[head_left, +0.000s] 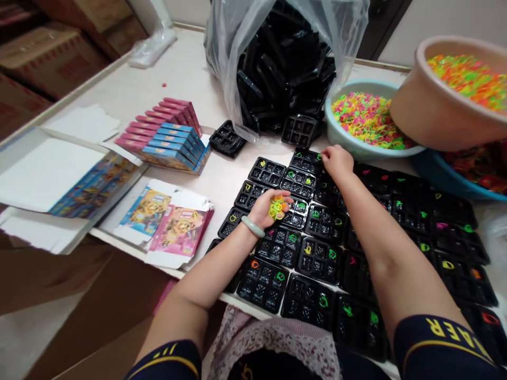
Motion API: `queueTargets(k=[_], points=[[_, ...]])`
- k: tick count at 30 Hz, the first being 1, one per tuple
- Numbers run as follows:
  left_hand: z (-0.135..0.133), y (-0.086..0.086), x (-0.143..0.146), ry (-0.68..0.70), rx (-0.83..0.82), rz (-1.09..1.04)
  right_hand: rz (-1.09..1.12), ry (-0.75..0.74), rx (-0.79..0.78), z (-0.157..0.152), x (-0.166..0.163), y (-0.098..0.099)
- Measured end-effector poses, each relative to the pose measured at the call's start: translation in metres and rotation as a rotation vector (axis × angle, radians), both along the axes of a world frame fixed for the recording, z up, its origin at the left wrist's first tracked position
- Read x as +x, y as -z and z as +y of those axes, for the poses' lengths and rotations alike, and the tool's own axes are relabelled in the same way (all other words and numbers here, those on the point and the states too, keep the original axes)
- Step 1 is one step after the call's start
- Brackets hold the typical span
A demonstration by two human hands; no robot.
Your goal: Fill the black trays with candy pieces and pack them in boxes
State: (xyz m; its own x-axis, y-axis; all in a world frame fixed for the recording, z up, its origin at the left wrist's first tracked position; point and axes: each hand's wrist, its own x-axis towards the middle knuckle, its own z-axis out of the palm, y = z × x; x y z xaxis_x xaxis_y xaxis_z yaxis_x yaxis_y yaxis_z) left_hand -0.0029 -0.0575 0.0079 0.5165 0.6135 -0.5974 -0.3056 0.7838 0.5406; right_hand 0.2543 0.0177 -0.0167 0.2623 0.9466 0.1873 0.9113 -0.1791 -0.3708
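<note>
My left hand (268, 208) lies palm up over the black compartment trays (277, 248), cupped around a small heap of neon rubber bands (277, 207). A pale green bangle circles that wrist. My right hand (336, 160) reaches to a tray (307, 158) at the far edge of the spread, fingertips pinched together over one compartment; whatever they pinch is too small to make out. Many trays hold one coloured band each.
A pale blue basin (344, 140) and a tan basin (428, 113) hold neon bands at the back right. A clear bag of black trays (285, 58) stands behind. Stacked pink and blue boxes (166, 134) and flat printed cartons (166, 219) lie on the left.
</note>
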Motion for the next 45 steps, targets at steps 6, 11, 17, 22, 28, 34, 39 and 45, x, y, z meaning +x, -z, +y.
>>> queueTargets(k=[6,11,17,22,28,34,39,45], points=[[0.007,0.002,-0.011,-0.009,0.018,0.004,0.198,-0.256,0.092,-0.013,-0.039,-0.007],[0.01,0.005,-0.01,0.012,0.087,-0.016,0.589,-0.653,-0.078,-0.062,-0.102,-0.016],[0.007,0.01,-0.016,0.057,0.083,-0.043,1.028,-0.509,-0.252,-0.072,-0.115,-0.007],[0.005,0.01,-0.021,0.036,0.122,-0.016,1.143,-0.397,-0.2,-0.071,-0.11,-0.004],[0.006,0.01,-0.019,-0.039,0.153,0.04,1.119,-0.294,-0.126,-0.07,-0.116,-0.003],[0.006,0.01,-0.018,-0.109,0.163,0.081,1.12,-0.27,-0.108,-0.071,-0.123,0.002],[0.009,0.01,-0.024,-0.065,0.165,0.064,1.263,-0.25,-0.237,-0.069,-0.124,0.001],[0.013,0.011,-0.035,0.025,0.128,0.001,1.402,-0.271,-0.444,-0.064,-0.122,-0.006]])
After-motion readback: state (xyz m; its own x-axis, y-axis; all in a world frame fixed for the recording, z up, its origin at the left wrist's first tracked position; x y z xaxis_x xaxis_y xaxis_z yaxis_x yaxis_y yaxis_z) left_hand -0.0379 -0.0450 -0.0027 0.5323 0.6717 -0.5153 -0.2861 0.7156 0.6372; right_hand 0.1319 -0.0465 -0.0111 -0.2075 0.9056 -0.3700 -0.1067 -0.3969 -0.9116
